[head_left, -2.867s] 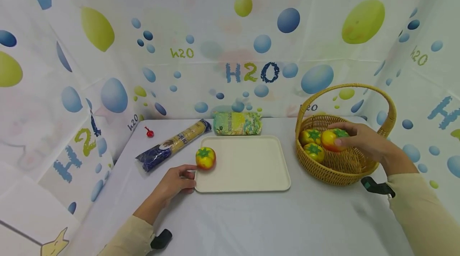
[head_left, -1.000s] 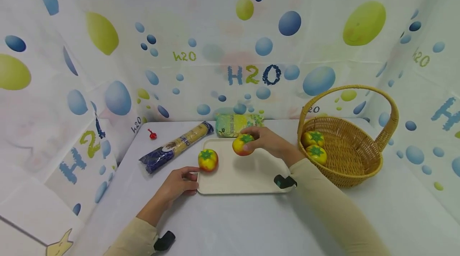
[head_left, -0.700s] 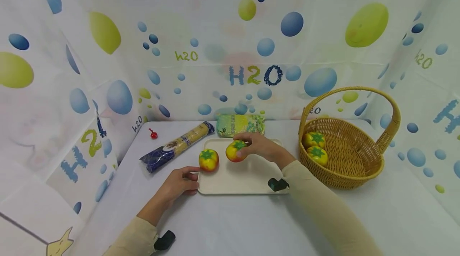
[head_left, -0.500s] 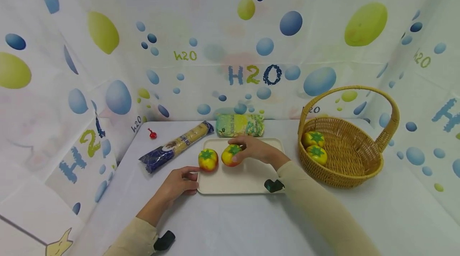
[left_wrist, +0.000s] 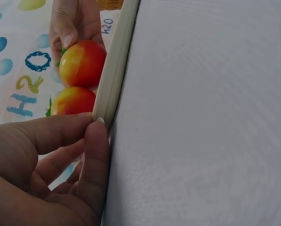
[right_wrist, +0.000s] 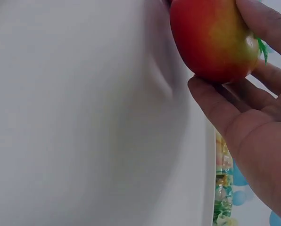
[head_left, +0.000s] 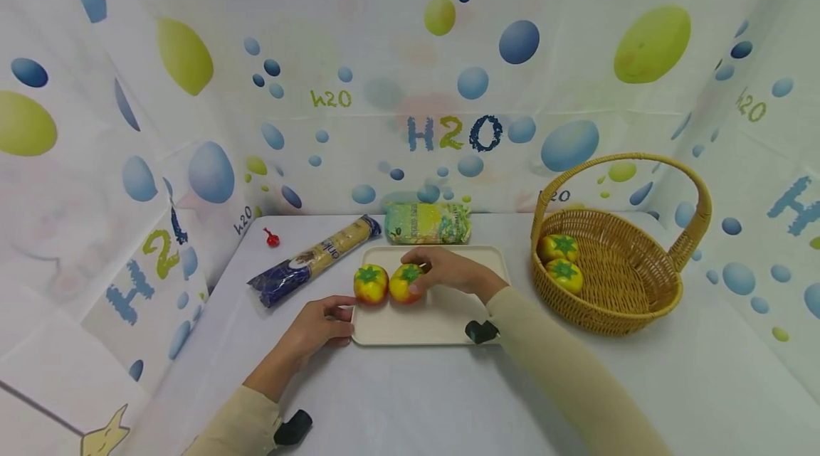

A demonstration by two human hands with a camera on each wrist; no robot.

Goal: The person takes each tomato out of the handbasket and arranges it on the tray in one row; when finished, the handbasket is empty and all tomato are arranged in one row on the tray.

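My right hand (head_left: 445, 272) holds a yellow-red persimmon (head_left: 403, 285) with a green leafy top, thumb and fingers around it, over the left part of the cream tray (head_left: 442, 324). Just left of it, a second persimmon (head_left: 371, 285) sits on the tray. In the right wrist view the held persimmon (right_wrist: 213, 40) is low over the tray; whether it touches the surface I cannot tell. My left hand (head_left: 317, 324) pinches the tray's left edge near the front corner. The left wrist view shows its thumb and a finger at the tray rim (left_wrist: 114, 70), close to both persimmons.
At the right stands a wicker basket (head_left: 611, 324) with a tall handle and two persimmons (head_left: 561, 262) at its left side. Behind the tray lies a green-yellow packet (head_left: 428, 223). A long pasta packet (head_left: 314, 260) and a small red item (head_left: 272, 237) lie at the left.
My right hand has taken a persimmon out of the basket, carried it left over the tray, and lowered it beside the other persimmon. My left hand has stayed at the tray's edge.
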